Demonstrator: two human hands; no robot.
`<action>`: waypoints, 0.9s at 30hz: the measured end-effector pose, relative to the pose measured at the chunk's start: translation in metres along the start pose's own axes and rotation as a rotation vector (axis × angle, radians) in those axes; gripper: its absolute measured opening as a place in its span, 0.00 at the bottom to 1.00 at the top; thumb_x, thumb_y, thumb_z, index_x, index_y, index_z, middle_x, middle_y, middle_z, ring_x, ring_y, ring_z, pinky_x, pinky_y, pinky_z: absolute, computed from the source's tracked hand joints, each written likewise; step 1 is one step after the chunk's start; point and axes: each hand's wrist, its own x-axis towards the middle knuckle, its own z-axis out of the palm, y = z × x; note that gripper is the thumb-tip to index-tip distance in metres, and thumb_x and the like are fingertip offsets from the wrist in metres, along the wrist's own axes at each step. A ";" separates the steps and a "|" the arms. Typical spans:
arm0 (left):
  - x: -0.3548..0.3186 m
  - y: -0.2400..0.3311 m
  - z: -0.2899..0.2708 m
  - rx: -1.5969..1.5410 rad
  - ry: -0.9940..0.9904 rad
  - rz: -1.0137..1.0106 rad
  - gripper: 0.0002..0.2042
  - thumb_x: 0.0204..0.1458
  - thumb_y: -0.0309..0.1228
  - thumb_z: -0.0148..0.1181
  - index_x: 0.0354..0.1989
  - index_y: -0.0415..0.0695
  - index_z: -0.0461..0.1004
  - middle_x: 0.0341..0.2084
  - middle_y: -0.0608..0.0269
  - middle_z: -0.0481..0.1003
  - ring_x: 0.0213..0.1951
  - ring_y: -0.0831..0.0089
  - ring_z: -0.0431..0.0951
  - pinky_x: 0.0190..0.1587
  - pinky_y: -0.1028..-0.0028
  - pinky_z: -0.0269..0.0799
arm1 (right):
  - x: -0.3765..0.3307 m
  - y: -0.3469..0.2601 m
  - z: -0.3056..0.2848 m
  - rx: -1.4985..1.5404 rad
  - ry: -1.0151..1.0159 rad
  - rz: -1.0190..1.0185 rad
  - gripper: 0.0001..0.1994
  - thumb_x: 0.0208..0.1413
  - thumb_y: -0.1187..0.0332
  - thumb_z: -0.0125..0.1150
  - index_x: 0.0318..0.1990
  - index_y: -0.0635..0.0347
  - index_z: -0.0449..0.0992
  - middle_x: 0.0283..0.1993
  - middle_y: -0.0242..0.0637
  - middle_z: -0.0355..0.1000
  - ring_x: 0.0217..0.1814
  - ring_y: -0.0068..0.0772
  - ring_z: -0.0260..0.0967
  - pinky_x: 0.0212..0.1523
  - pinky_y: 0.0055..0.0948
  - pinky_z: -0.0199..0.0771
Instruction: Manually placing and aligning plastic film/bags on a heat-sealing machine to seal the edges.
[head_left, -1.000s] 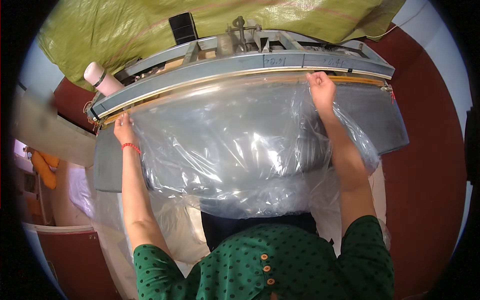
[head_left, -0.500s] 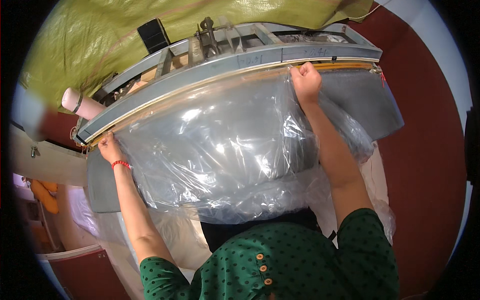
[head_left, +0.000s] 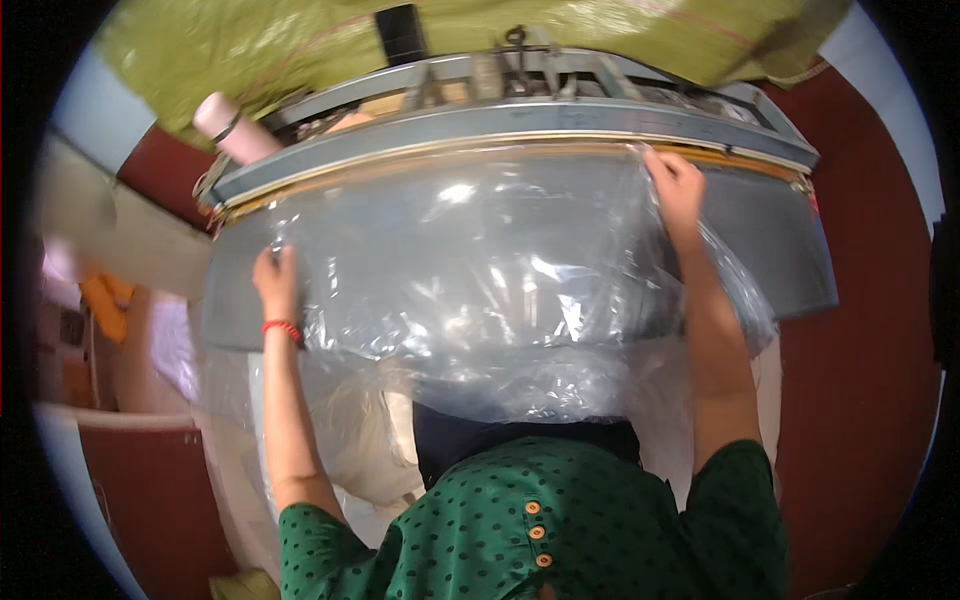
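Note:
A wide sheet of clear plastic film (head_left: pixel 455 275) is spread across a dark grey surface (head_left: pixel 775 235) in front of me, with creases and bright glints. Its far edge lies along an orange-brown strip (head_left: pixel 725 158) by the metal frame (head_left: pixel 460 125). My right hand (head_left: pixel 678 195) is closed in a pinch on the film's far right corner, close to that strip. At the left, my left hand (head_left: pixel 275 280), with a red bead bracelet (head_left: pixel 282 329), pinches the film's left side, nearer to me than the strip. The near part of the film hangs toward my lap.
Behind the frame stands a pink roll (head_left: pixel 235 130) at the left. A dark phone-like slab (head_left: pixel 400 35) rests on yellow-green sheeting (head_left: pixel 620 30). A metal clamp-like part (head_left: pixel 517 60) rises from the frame. More film and pale cloth (head_left: pixel 365 440) lie below the surface.
My left hand has drawn back from the strip toward me. My right hand stays by the strip with the film corner. The whole view has shifted, so the frame sits more level.

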 end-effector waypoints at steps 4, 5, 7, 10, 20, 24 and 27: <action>-0.012 0.022 0.002 0.120 0.085 0.211 0.11 0.42 0.33 0.56 0.28 0.35 0.72 0.33 0.50 0.72 0.38 0.57 0.70 0.43 0.68 0.64 | -0.037 -0.069 -0.052 -0.100 -0.025 -0.148 0.06 0.44 0.75 0.57 0.22 0.69 0.69 0.21 0.34 0.65 0.25 0.20 0.61 0.29 0.18 0.60; -0.011 0.009 0.000 0.077 0.093 0.207 0.09 0.42 0.30 0.55 0.25 0.36 0.72 0.31 0.52 0.73 0.37 0.59 0.71 0.42 0.69 0.65 | -0.049 -0.076 -0.065 -0.073 -0.032 -0.134 0.06 0.44 0.77 0.56 0.21 0.69 0.68 0.21 0.33 0.65 0.25 0.20 0.60 0.28 0.17 0.60; -0.019 0.024 0.001 -0.025 0.096 0.217 0.06 0.43 0.28 0.54 0.24 0.37 0.72 0.29 0.55 0.73 0.35 0.63 0.71 0.40 0.70 0.65 | -0.079 -0.084 -0.098 -0.107 -0.006 -0.130 0.05 0.44 0.80 0.55 0.20 0.68 0.67 0.21 0.33 0.65 0.24 0.20 0.60 0.27 0.18 0.59; -0.039 0.049 0.000 -0.131 0.083 0.266 0.06 0.44 0.28 0.53 0.25 0.38 0.72 0.29 0.55 0.72 0.37 0.61 0.69 0.42 0.69 0.63 | -0.129 -0.052 -0.161 -0.212 -0.293 0.064 0.04 0.40 0.79 0.57 0.21 0.67 0.68 0.21 0.34 0.65 0.25 0.22 0.61 0.27 0.19 0.60; -0.100 0.136 -0.019 -0.395 -0.023 0.475 0.03 0.44 0.23 0.54 0.27 0.37 0.72 0.25 0.59 0.71 0.31 0.69 0.69 0.35 0.75 0.64 | -0.137 -0.116 -0.130 -0.414 -0.873 -0.021 0.08 0.40 0.66 0.60 0.26 0.61 0.74 0.27 0.44 0.70 0.28 0.43 0.68 0.30 0.34 0.67; -0.110 0.140 -0.025 -0.526 -0.005 0.404 0.03 0.46 0.21 0.54 0.28 0.36 0.73 0.24 0.63 0.71 0.28 0.79 0.68 0.31 0.82 0.63 | -0.103 -0.151 -0.052 0.059 -0.868 -0.073 0.11 0.43 0.67 0.60 0.32 0.63 0.73 0.28 0.43 0.71 0.30 0.36 0.70 0.30 0.27 0.68; -0.111 0.135 -0.029 -0.524 -0.049 0.427 0.07 0.46 0.22 0.53 0.34 0.38 0.72 0.32 0.62 0.71 0.34 0.76 0.69 0.35 0.79 0.63 | -0.105 -0.164 0.023 0.238 -0.820 -0.017 0.18 0.41 0.63 0.62 0.38 0.67 0.72 0.33 0.44 0.72 0.35 0.31 0.70 0.36 0.26 0.69</action>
